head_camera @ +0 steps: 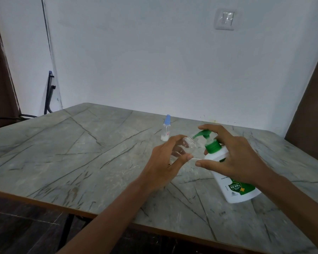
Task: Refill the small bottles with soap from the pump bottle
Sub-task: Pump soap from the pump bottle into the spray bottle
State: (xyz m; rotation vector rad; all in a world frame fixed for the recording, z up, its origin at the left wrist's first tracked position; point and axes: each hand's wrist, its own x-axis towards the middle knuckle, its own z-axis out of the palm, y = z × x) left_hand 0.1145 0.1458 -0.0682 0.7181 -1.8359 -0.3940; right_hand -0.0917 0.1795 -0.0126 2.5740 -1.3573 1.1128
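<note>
Left hand [165, 162] grip: closed round small clear bottle [186, 146], thumb along the near side, fingers over the far side. Held off the table [81, 153] and tipped so the open mouth faces right, just at the spout of the pump head [203, 133]. Presumably tipped that way to line the narrow mouth up with the downward spout and catch soap without dribble. No cap seen on it; fill level hard to tell through the clear plastic, looks empty or near it. Right hand [235, 158] grip: curled on pump bottle [233, 191], index finger hooked over the top of the pump head, thumb stretched across the front of the shoulder, other fingers behind the green collar. Reads as poised to press or mid-press; cannot tell which, no soap visible at the spout. Pump bottle leaning left toward the small one, base on the table at lower right of the frame, likely tilted to bring spout to mouth. Further back, centre frame: capped small bottle [166, 129] upright, blue cap on, a little white at the bottom, apart from both hands. Judged early: one fill in hand, capped bottle not yet opened. Risk: spout slipping off the narrow mouth under the press, soap on fingers or table.
</note>
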